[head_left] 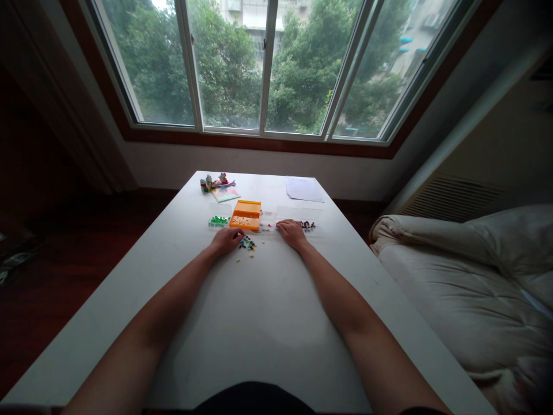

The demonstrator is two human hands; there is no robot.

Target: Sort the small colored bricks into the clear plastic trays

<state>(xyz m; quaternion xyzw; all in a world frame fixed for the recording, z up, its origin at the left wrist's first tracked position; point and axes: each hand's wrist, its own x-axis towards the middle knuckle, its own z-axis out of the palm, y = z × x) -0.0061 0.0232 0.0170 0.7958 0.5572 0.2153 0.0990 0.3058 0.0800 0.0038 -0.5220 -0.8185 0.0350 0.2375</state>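
My left hand [227,240] is beside a loose pile of small toy bricks [247,243] in mixed colours on the white table. Its thumb and fingers are pinched together at the pile's left edge; anything between them is too small to make out. My right hand [292,233] lies with its fingers stretched out over the near left part of a clear plastic box [317,213] holding dark brown bricks [308,225]. Between my hands stands an open orange case [249,207] with pale bricks in its lower half. Another clear box holds green bricks [219,221], just beyond my left hand.
A small clear box [268,218] with a few red and white pieces sits right of the orange case. Farther back are small colourful figures [216,183], a printed sheet [225,193] and white paper [303,189]. A cushioned sofa [436,276] stands right of the table [268,323].
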